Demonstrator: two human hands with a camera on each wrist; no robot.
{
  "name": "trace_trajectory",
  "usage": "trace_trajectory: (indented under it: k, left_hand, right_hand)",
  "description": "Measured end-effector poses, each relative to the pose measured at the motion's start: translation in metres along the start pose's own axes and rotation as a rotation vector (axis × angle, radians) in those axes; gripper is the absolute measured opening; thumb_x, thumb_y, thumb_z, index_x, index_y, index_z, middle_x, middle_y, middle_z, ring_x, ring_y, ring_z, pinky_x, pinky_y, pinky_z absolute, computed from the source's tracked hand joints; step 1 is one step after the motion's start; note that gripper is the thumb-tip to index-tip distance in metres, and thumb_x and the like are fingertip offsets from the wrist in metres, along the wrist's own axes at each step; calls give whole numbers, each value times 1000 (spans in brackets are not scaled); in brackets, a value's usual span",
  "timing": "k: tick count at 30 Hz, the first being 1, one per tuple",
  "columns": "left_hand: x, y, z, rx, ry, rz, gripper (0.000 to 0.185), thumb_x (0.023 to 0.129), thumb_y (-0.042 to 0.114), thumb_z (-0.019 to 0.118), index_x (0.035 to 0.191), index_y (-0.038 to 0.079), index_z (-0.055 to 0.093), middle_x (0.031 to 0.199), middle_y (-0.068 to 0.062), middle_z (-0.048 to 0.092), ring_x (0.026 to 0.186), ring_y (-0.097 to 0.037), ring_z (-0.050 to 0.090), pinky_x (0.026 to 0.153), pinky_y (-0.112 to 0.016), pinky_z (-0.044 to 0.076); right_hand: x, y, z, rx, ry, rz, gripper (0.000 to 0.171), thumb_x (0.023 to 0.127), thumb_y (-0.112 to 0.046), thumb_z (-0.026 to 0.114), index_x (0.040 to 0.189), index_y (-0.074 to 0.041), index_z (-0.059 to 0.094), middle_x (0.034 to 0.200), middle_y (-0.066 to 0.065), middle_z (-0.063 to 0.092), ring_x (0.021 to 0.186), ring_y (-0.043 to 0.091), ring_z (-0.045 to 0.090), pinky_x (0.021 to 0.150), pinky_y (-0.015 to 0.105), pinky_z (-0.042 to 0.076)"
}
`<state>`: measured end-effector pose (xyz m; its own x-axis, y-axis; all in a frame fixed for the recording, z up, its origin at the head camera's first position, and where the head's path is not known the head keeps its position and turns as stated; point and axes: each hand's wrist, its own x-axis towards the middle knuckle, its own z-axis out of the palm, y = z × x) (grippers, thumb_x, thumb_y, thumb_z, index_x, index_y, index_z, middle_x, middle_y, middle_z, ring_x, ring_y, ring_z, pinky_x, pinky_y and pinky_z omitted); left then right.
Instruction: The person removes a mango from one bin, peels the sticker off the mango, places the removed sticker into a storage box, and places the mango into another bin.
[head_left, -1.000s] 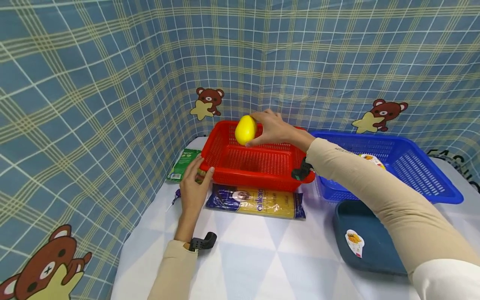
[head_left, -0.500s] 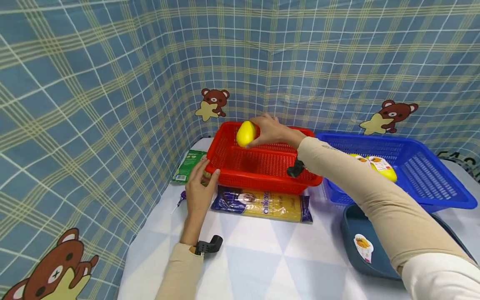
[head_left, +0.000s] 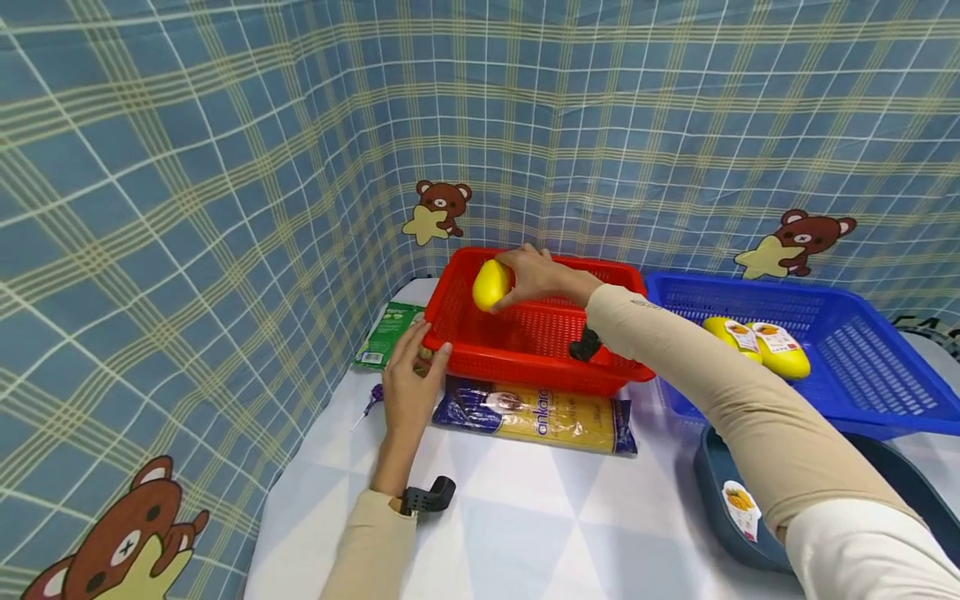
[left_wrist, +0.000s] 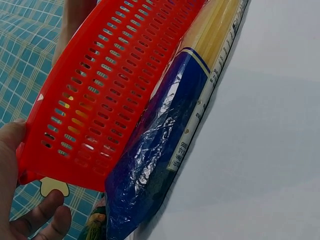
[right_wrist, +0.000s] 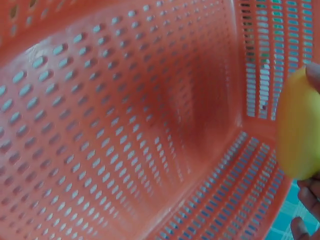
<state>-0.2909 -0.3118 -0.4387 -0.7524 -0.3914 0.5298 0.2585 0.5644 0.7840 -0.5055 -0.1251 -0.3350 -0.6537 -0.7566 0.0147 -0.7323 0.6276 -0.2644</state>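
My right hand (head_left: 534,275) grips a smooth yellow oval fruit (head_left: 490,285) over the far left part of the red plastic basket (head_left: 525,367). The right wrist view shows the fruit (right_wrist: 300,132) at the right edge, above the basket's perforated floor (right_wrist: 125,130). My left hand (head_left: 411,379) holds the basket's near left corner, thumb against the rim; in the left wrist view its fingers (left_wrist: 40,222) sit under the red corner (left_wrist: 95,100). A blue and yellow spaghetti packet (head_left: 542,410) lies along the basket's front edge.
A blue basket (head_left: 885,400) to the right holds two yellow fruits with labels (head_left: 759,343). A dark blue tray (head_left: 712,492) lies at the near right. A green packet (head_left: 384,333) and a small purple item (head_left: 371,396) lie left of the red basket. Checked cloth walls close the back and left.
My right hand has lowered the yellow fruit a little, deeper into the red basket. The head view has shifted, so the two fruits in the blue basket now show. The left hand stays at the corner.
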Motion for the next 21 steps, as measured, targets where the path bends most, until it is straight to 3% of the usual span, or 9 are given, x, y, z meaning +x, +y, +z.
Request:
trace_trajectory:
  k: [5, 10, 17, 21]
  left_hand:
    - [0, -3, 1, 6, 4, 13, 54, 94, 38, 69, 141, 12, 59, 146, -5, 53, 105, -26, 63, 83, -40, 57]
    - [0, -3, 1, 26, 1, 32, 56, 93, 40, 71, 141, 13, 60, 145, -2, 54, 115, -21, 60, 84, -39, 57]
    - [2, -3, 1, 16, 11, 55, 54, 93, 38, 71, 139, 11, 61, 144, -3, 55, 100, -28, 64, 80, -39, 58]
    - [4, -4, 2, 18, 16, 55, 53, 94, 37, 71, 140, 12, 60, 144, -2, 55, 95, -26, 64, 79, -37, 58]
  right_hand:
    - [7, 2, 12, -1, -38, -1, 97, 75, -60, 80, 149, -8, 45, 142, 7, 53, 121, 28, 38, 93, 49, 30]
    - [10, 6, 29, 23, -76, 17, 98, 75, -57, 81, 150, -6, 44, 141, 9, 53, 118, 28, 39, 92, 48, 31]
    - [15, 9, 50, 173, -105, 73, 102, 79, -52, 81, 154, -2, 33, 139, 15, 52, 123, 33, 40, 105, 55, 34]
    - [17, 10, 54, 124, -103, 74, 103, 79, -53, 80, 156, -4, 31, 149, 16, 42, 131, 35, 33, 108, 58, 30]
